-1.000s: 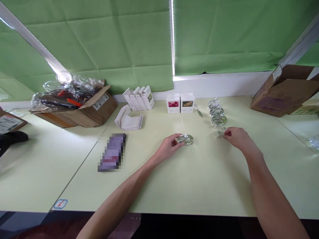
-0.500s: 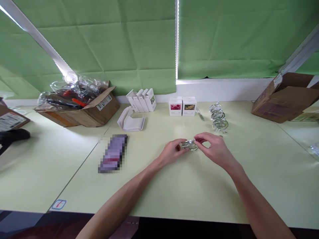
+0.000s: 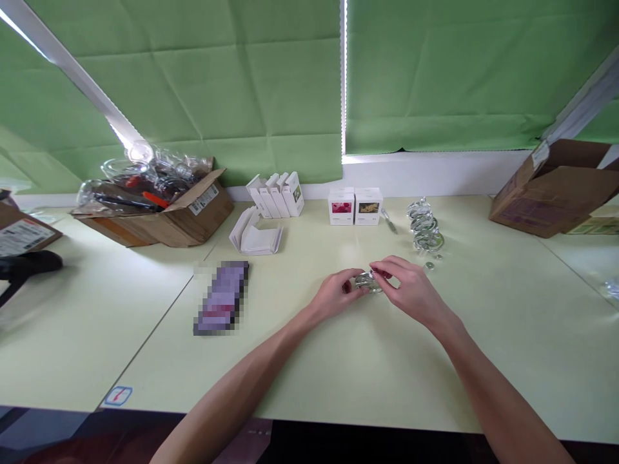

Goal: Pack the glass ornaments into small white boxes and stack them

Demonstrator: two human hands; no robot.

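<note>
Two bare hands work together over a pale desk (image 3: 362, 380). The left hand (image 3: 333, 294) grips a clear bottle (image 3: 366, 283) from its left side, thumb on the near face and fingers behind. The right hand (image 3: 407, 281) closes thumb and fingertips at the top of the same bottle in a pinch; whether a separate small part lies between them is hidden. The bottle thus sits between the hands, upright or nearly so.

Just beyond the right hand, and slightly to its right, lie two small round pieces (image 3: 430, 265). Farther beyond them stands a row of similar clear bottles (image 3: 424, 225), set close behind one another. Beyond the held bottle, two white boxes (image 3: 355, 207) stand side by side, one with a red picture, the other with a yellowish one; a slim object (image 3: 389, 222) lies just right of them.

Beyond and left of the left hand are an opened white carton (image 3: 256, 240) and, behind it, a leaning group of narrow white cartons (image 3: 276, 196). Well to the left of that hand lies a pixelated purple object (image 3: 221, 299); beyond it, a cardboard box (image 3: 203, 209) overflows with plastic-wrapped goods. Another cardboard box (image 3: 541, 203) stands far right, beyond the right hand.
</note>
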